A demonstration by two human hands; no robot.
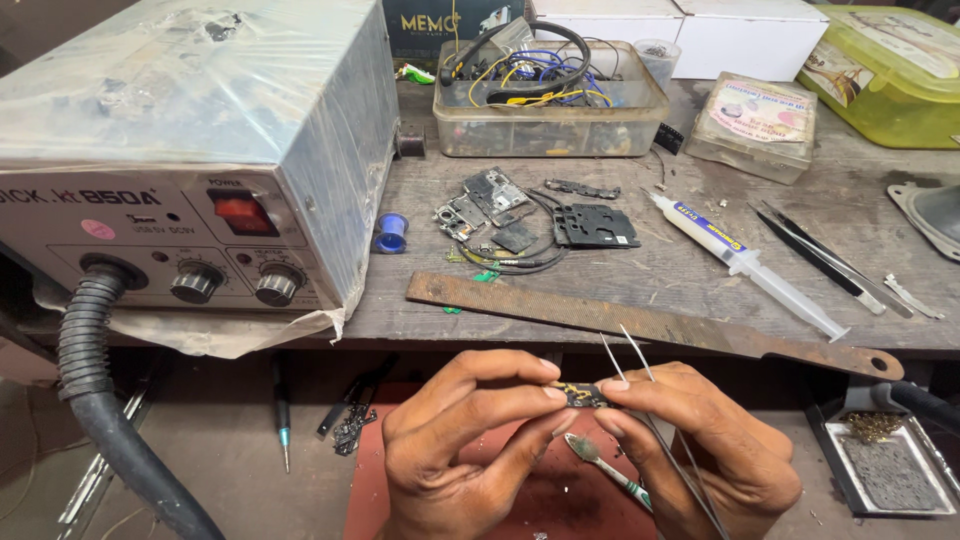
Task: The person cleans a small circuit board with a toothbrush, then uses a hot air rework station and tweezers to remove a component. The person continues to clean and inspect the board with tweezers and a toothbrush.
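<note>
Head cam looks down at our two hands below the bench edge. Left hand [465, 440] and right hand [700, 450] both pinch a small dark circuit board [582, 394] between fingertips, w/ it held in the air between them, just under the rusty flat file [640, 322]. Right hand also grips thin tweezers [630, 365] and a small brush [605, 465] — crowded hold.

Risk, as we judge it: w/ three items in one hand, the board could slip and drop to the floor, or the tweezer tips could scratch it.

Containers: clear plastic tub [550, 125] holds tangled wires and a black cable; a small clear lidded box [755, 125] sits beside it, contents unclear; a yellow-green lidded box [890, 75] is at far right — can't tell what's inside.
</note>
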